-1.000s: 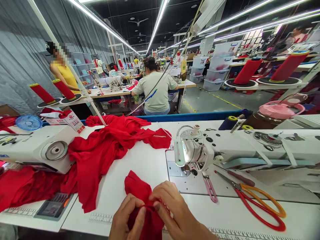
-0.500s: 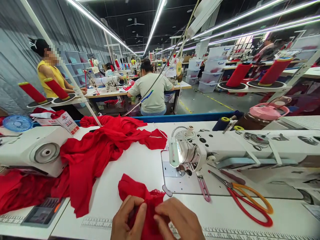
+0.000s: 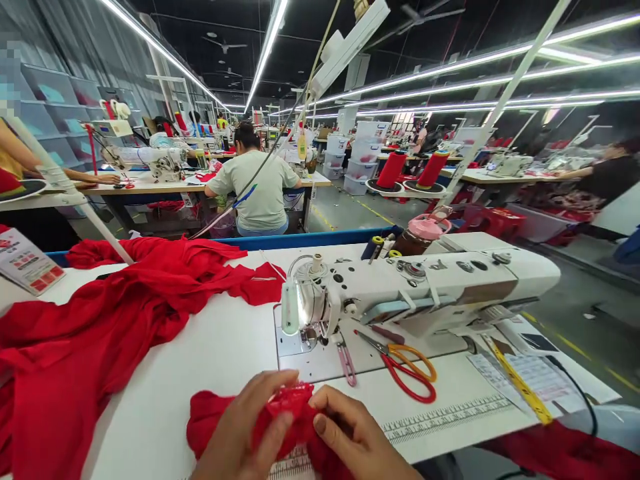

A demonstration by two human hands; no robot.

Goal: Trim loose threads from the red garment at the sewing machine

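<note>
A piece of red fabric with a lacy edge point(image 3: 293, 399) is bunched between my two hands at the table's front. My left hand point(image 3: 247, 427) is closed on its left part, slightly blurred, with fingers over the lace. At the other side my right hand point(image 3: 353, 433) pinches the fabric between thumb and forefinger. Some of the cloth lies on the tabletop to the left, and some hangs below my right hand. Just beyond my hands stands a white sewing machine point(image 3: 425, 273), its needle area lit. Pink-handled thread snips point(image 3: 346, 363) lie by its base.
Scissors with orange and red handles point(image 3: 407, 373) lie right of the snips. A large heap of red fabric point(image 3: 125, 320) covers the left side. A printed ruler point(image 3: 445, 417) runs along the front edge; papers and a yellow tape measure point(image 3: 520, 383) lie farther right. A co-worker point(image 3: 253, 180) sits ahead.
The view has swung to the right, showing more of the machine and papers. My hands have turned the red fabric, and its lace edge now faces up between my fingers.
</note>
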